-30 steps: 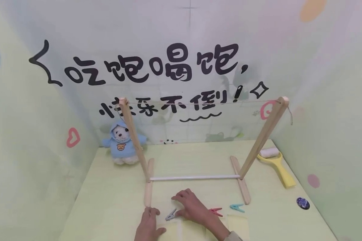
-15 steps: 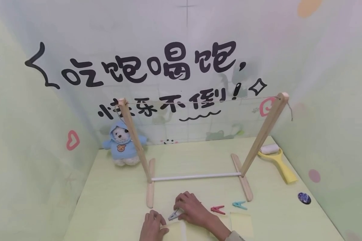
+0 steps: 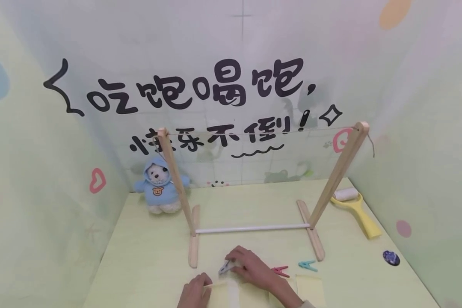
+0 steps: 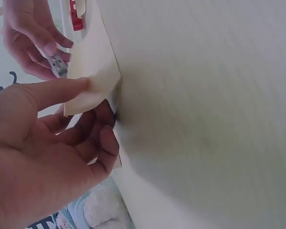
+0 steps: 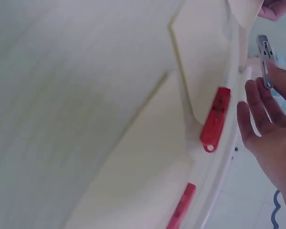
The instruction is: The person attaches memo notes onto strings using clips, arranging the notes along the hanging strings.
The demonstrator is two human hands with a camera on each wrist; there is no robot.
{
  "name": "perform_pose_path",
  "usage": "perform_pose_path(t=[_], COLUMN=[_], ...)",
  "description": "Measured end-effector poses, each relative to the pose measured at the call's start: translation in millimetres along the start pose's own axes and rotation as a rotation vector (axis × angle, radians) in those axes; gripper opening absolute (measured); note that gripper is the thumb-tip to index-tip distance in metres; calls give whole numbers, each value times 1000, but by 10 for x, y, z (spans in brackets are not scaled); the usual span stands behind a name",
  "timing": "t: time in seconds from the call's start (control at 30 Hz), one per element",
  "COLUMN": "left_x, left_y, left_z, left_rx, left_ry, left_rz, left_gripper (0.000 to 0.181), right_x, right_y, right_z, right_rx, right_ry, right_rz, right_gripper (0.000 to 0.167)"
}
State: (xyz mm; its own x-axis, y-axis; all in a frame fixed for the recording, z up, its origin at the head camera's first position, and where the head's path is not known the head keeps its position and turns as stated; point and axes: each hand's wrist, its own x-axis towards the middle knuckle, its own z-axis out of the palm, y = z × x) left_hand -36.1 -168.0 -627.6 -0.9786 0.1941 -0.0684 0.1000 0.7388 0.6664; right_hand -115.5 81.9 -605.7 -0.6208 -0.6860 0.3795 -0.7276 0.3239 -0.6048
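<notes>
My right hand pinches a grey clothespin between thumb and fingers; in the right wrist view the clothespin is held at one end. My left hand is at the front, left of it. In the left wrist view the left hand pinches the edge of a pale yellow paper, thumb on top and fingers beneath, with the edge lifted. More yellow papers lie to the right, near a red clothespin and a teal clothespin.
Behind the hands stands a wooden frame with a white bar low down and a string across its top. A plush toy sits back left. A yellow-handled roller and a dark blue oval object lie at the right.
My right hand has closed on the grey clothespin and lifted it slightly. My left hand has moved onto the edge of the leftmost paper. The head view has shifted a little.
</notes>
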Motion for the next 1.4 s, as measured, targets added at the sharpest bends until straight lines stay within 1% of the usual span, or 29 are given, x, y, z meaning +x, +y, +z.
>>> perform_pose_path(t=[0.03,0.07,0.1,0.13,0.17,0.2,0.23,0.27,0.33,0.37,0.4,0.43,0.47,0.53,0.6,0.67,0.73,0.8,0.9,1.0,1.1,1.23,1.33,1.4], left_x=[19,44,75,106,136,153,171,187,216,237,267,307,361,482,617,733,833,926,1051,1171,1252,1340,1378,1390], left_y=[-48,-107,-163,-207,-242,-202,-153,-56,208,357,511,636,744,946,1127,1316,1507,1674,1864,1999,2122,2249,2304,2322], left_z=[30,73,107,132,150,93,36,-54,-291,-424,-568,-684,-794,-1010,-1210,-1403,-1585,-1739,-1921,-2065,-2182,-2275,-2306,-2320], left_rx=[-10,-20,-47,-77,-105,-141,-179,-226,-298,-326,-347,-382,-407,-462,-490,-529,-560,-592,-650,-697,-726,-732,-739,-745], left_ry=[21,59,84,119,164,170,195,208,241,256,256,273,289,318,347,381,405,430,463,489,508,539,556,563], left_rz=[22,48,62,81,112,109,115,92,66,52,22,4,-8,-11,15,63,111,156,200,243,272,279,277,273], left_gripper=[11,13,14,15,15,12,11,10,11,12,13,14,15,17,20,24,26,27,25,24,23,23,24,24], right_x=[4,12,32,51,72,99,128,159,233,279,326,385,449,596,757,923,1080,1223,1412,1581,1764,2010,2154,2228], right_y=[-4,-19,-70,-95,-122,-153,-185,-218,-287,-323,-367,-420,-480,-624,-800,-986,-1158,-1303,-1453,-1528,-1561,-1549,-1545,-1564], right_z=[-41,-93,-164,-227,-291,-358,-427,-502,-667,-756,-858,-968,-1089,-1355,-1642,-1917,-2159,-2358,-2599,-2815,-3024,-3238,-3308,-3313], right_rx=[48,97,143,175,201,218,238,259,287,293,291,287,275,238,198,174,153,123,67,42,32,50,55,44], right_ry=[24,46,64,85,104,122,135,145,161,168,174,181,189,214,240,255,262,263,265,263,263,272,269,258], right_rz=[-3,4,34,51,71,92,115,134,137,121,101,75,45,-3,-35,-57,-88,-129,-184,-189,-141,-53,-14,1], right_gripper=[29,32,36,37,38,38,38,36,32,31,31,31,33,38,44,45,44,40,39,36,31,25,22,21])
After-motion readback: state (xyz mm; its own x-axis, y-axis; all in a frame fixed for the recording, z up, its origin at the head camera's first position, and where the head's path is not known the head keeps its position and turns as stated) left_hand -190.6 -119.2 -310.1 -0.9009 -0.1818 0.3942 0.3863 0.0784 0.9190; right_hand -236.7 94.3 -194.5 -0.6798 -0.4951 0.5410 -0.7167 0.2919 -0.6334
